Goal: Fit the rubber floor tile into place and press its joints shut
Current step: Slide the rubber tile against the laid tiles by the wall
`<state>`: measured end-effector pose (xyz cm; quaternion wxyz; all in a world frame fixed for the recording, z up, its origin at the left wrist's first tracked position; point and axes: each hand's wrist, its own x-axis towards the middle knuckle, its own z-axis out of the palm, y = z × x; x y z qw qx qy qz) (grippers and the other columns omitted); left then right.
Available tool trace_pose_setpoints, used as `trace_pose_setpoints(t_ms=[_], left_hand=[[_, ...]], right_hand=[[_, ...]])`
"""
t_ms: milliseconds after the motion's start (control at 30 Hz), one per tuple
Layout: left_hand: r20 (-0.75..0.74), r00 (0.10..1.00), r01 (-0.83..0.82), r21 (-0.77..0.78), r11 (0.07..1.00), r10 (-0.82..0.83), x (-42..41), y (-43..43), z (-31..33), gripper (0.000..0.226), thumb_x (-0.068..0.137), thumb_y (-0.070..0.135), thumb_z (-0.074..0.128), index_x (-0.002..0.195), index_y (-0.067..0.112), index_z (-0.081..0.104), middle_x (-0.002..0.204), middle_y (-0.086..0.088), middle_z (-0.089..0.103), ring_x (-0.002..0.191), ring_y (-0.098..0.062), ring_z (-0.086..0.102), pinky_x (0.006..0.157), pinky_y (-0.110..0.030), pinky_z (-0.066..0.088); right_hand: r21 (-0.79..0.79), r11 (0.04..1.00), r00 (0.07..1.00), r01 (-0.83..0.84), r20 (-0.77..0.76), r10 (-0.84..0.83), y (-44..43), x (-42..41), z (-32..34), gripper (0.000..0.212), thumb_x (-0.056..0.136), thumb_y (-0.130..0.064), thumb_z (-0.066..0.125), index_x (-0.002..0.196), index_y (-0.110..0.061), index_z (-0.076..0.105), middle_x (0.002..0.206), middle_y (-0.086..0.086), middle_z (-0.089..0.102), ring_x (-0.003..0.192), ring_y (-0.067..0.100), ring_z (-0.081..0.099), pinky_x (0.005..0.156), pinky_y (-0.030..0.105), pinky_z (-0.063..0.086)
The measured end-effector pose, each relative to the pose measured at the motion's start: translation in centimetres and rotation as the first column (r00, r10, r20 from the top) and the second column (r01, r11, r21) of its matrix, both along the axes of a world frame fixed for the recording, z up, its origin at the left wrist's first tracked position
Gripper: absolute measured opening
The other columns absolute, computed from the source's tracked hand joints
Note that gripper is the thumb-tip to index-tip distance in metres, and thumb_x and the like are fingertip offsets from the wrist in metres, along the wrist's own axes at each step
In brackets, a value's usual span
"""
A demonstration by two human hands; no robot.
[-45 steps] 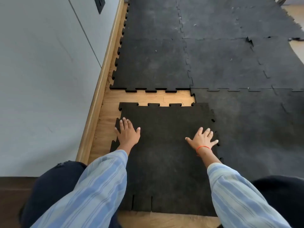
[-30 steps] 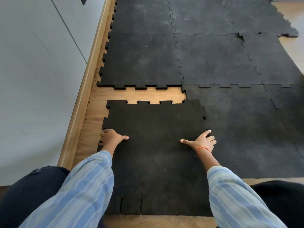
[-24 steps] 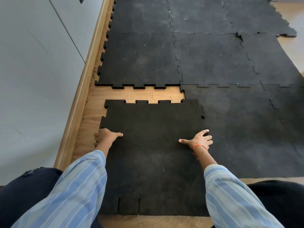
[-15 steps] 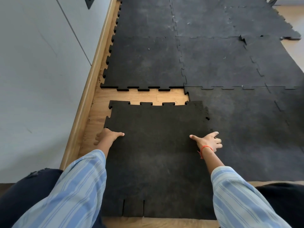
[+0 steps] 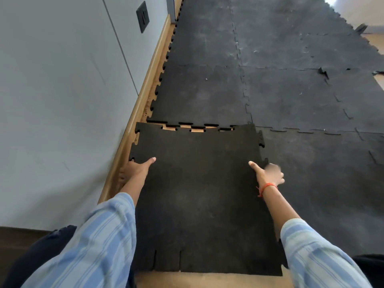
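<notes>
The loose black rubber tile (image 5: pixel 199 183) lies in front of me, its toothed far edge almost meeting the teeth of the laid tile (image 5: pixel 199 96), with slivers of wood floor showing between them. The left edge sits against the skirting board (image 5: pixel 145 88); the right edge overlaps the neighbouring laid tile (image 5: pixel 322 173). My left hand (image 5: pixel 135 170) grips the left edge, thumb on top and fingers underneath. At the right edge, my right hand (image 5: pixel 268 175) has its thumb on top; its fingers are motion-blurred just past the edge.
A grey wall (image 5: pixel 62 100) with a dark socket plate (image 5: pixel 143 16) runs along the left. Laid interlocking tiles cover the floor ahead and to the right; one corner (image 5: pixel 323 72) sticks up far right. Bare wood floor (image 5: pixel 207 280) shows at the tile's near edge.
Both hands shifted from flat on the tile to its side edges. The tile moved forward and left, so the wide strip of wood floor shrank to thin slivers.
</notes>
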<state>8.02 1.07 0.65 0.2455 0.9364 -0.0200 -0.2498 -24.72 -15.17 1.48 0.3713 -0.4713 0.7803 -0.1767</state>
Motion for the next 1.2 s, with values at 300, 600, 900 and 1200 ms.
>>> trace_pose_setpoints(t_ms=[300,600,900,1200], left_hand=[[-0.041,0.980,0.197,-0.005,0.980,-0.197,4.9,-3.8,-0.9,0.117,0.061,0.074,0.072,0.152,0.016,0.027,0.153,-0.015,0.032,0.139,-0.038,0.035,0.109,-0.055,0.034],[-0.307,0.461,0.881,0.270,0.388,-0.833,-2.9,-4.6,-2.1,0.129,0.069,0.054,0.079,0.156,0.012,-0.006,0.161,-0.015,-0.020,0.149,-0.034,-0.009,0.118,-0.058,0.008],[-0.338,0.343,0.919,0.312,0.239,-0.877,-5.0,-4.6,0.0,0.101,0.081,0.045,0.074,0.156,0.018,0.012,0.164,-0.009,-0.005,0.149,-0.034,0.011,0.117,-0.056,0.017],[-0.311,0.296,0.922,0.340,0.185,-0.903,-8.4,-3.6,-2.3,0.123,0.074,0.041,0.081,0.155,0.016,-0.008,0.161,-0.016,-0.019,0.149,-0.036,-0.007,0.117,-0.054,0.018]], right_hand=[[-0.056,0.985,0.965,-0.163,0.200,0.171,-3.2,1.3,-1.0,0.105,0.061,-0.059,0.081,0.144,-0.011,0.038,0.146,0.012,0.042,0.137,0.031,0.036,0.111,0.049,0.036],[0.362,0.567,0.544,-0.740,-0.175,0.821,1.2,4.0,-1.9,0.103,0.075,-0.046,0.076,0.151,-0.009,0.017,0.160,0.021,-0.004,0.148,0.036,-0.002,0.119,0.050,0.016],[0.515,0.423,0.358,-0.746,-0.226,0.906,4.7,4.4,-2.1,0.111,0.076,-0.039,0.077,0.153,-0.016,0.001,0.158,0.017,-0.023,0.146,0.037,-0.017,0.116,0.058,0.017],[0.637,0.319,0.206,-0.702,-0.246,0.947,7.7,4.7,-2.9,0.131,0.068,-0.033,0.084,0.151,-0.023,-0.016,0.154,0.015,-0.033,0.144,0.039,-0.022,0.114,0.061,0.021]])
